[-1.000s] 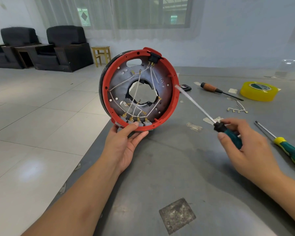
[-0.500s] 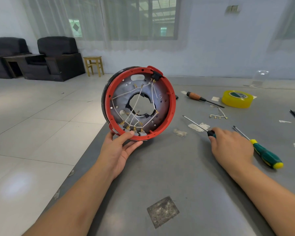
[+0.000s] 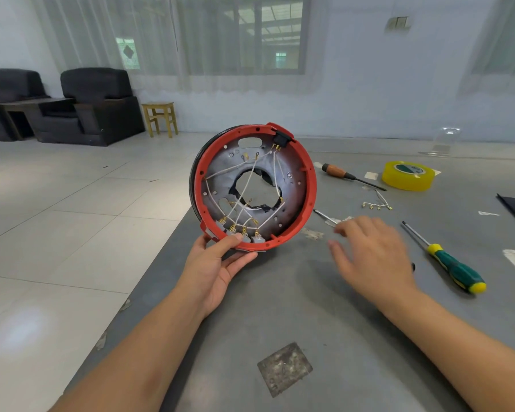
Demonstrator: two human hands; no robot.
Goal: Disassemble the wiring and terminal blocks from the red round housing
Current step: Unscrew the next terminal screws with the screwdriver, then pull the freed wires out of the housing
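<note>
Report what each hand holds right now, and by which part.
The left hand holds the red round housing upright by its bottom rim, thumb on the front edge. The right hand is open and holds nothing.

The blurred right hand (image 3: 372,257) hides most of a screwdriver (image 3: 324,216) lying on the table.

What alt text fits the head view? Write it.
A left hand holds a red round housing upright at a grey table edge, white wires still inside; the empty right hand hovers open near screwdrivers.
</note>
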